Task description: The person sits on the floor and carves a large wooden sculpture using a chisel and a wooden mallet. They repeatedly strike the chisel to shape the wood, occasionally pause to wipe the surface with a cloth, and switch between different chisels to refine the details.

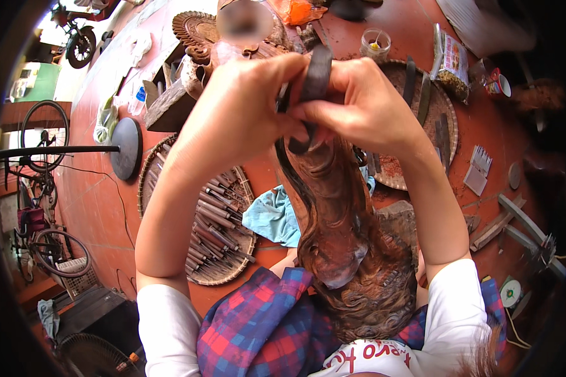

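A brown carved wooden statue (333, 188) leans lengthwise between my legs, its upper end beneath my hands. Both hands are raised over that end, fingers closed around a dark grey strip that looks like sandpaper (318, 72). The strip bends in a curve and its middle stands up between the hands. My left hand (248, 94) pinches it from the left; its fingertips are partly hidden. My right hand (368, 100) grips it from the other side, thumb pressed toward the left fingers. Whether the strip touches the wood cannot be made out.
Left of the statue, a woven tray (146, 182) holds several chisels. Another woven tray (454, 119) at the right bears dark strips and reddish dust. A light blue cloth (273, 217) lies on the tiled floor. Farther off are a carved wooden piece (192, 28), a plastic cup (375, 44) and a bicycle (44, 135).
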Action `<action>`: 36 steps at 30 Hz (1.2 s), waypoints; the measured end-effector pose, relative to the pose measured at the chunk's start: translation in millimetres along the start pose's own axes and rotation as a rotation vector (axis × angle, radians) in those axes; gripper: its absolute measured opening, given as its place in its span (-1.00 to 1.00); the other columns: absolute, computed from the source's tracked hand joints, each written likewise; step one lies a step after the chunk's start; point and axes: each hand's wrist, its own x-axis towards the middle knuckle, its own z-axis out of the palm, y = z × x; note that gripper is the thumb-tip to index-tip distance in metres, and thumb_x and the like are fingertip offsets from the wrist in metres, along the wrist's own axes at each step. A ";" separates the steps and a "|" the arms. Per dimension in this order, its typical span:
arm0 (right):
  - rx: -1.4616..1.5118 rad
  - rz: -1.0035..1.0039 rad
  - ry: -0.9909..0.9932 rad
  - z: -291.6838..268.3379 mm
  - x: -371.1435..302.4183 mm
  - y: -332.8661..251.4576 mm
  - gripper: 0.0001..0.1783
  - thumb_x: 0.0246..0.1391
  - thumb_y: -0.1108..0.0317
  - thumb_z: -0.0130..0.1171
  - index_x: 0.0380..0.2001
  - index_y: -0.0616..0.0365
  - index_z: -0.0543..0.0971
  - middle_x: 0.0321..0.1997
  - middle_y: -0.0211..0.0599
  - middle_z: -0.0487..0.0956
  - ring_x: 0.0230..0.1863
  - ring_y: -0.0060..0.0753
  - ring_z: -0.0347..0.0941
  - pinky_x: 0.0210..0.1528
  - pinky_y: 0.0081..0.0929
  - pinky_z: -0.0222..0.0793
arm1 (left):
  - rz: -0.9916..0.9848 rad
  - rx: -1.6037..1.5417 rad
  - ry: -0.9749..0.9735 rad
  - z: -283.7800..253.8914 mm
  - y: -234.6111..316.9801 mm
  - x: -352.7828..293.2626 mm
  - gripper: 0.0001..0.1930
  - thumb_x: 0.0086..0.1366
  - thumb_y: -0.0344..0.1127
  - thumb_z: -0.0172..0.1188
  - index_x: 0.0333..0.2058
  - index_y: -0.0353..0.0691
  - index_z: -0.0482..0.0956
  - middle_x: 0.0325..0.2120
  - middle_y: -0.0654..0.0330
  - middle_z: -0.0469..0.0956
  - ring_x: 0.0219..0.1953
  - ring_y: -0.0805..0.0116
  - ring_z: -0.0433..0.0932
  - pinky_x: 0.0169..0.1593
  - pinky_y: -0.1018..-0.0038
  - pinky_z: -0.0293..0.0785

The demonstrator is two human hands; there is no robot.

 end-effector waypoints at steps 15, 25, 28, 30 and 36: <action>-0.056 -0.084 -0.016 3.3 -13.4 -6.6 -0.88 -0.14 0.46 0.13 -0.52 0.26 0.61 -0.62 -0.20 0.57 -0.56 -0.36 0.56 -0.44 -0.43 0.42 | 0.080 0.172 -0.080 -1.6 4.2 -5.2 -0.54 -0.13 -0.50 0.46 -0.18 -0.28 0.55 -0.34 0.25 0.64 -0.26 0.58 0.55 -0.16 0.50 0.48; -0.053 -0.186 0.198 15.1 -8.3 2.5 -0.88 -0.10 0.46 0.15 -0.46 0.23 0.62 -0.56 -0.15 0.60 -0.54 -0.29 0.57 -0.44 -0.37 0.43 | 0.004 -0.093 -0.030 -3.3 4.0 4.2 -0.56 -0.15 -0.42 0.48 -0.21 -0.23 0.56 -0.50 0.26 0.56 -0.44 0.46 0.49 -0.24 0.50 0.44; -0.159 -0.222 0.183 13.9 -18.5 5.9 -0.82 -0.08 0.46 0.16 -0.36 0.22 0.64 -0.54 -0.12 0.60 -0.52 -0.21 0.58 -0.43 -0.35 0.44 | 0.192 0.146 -0.012 -3.5 3.2 0.3 -0.52 -0.22 -0.51 0.46 -0.22 -0.22 0.55 -0.52 0.13 0.56 -0.47 0.14 0.58 -0.35 0.32 0.47; -0.002 -0.083 0.044 9.0 -23.0 5.2 -0.82 -0.07 0.45 0.18 -0.33 0.20 0.63 -0.53 -0.08 0.60 -0.50 -0.09 0.57 -0.42 -0.32 0.44 | 0.153 0.195 -0.043 -3.0 -0.6 0.9 -0.52 -0.21 -0.49 0.46 -0.21 -0.20 0.55 -0.53 0.14 0.56 -0.48 0.14 0.57 -0.36 0.32 0.47; -0.171 -0.328 0.237 20.0 -17.1 10.2 -0.79 -0.07 0.47 0.18 -0.29 0.19 0.64 -0.60 -0.12 0.58 -0.58 -0.27 0.56 -0.48 -0.41 0.41 | 0.131 0.156 -0.011 -6.5 7.5 0.0 -0.53 -0.21 -0.46 0.47 -0.23 -0.21 0.54 -0.54 0.12 0.55 -0.51 0.17 0.55 -0.38 0.33 0.45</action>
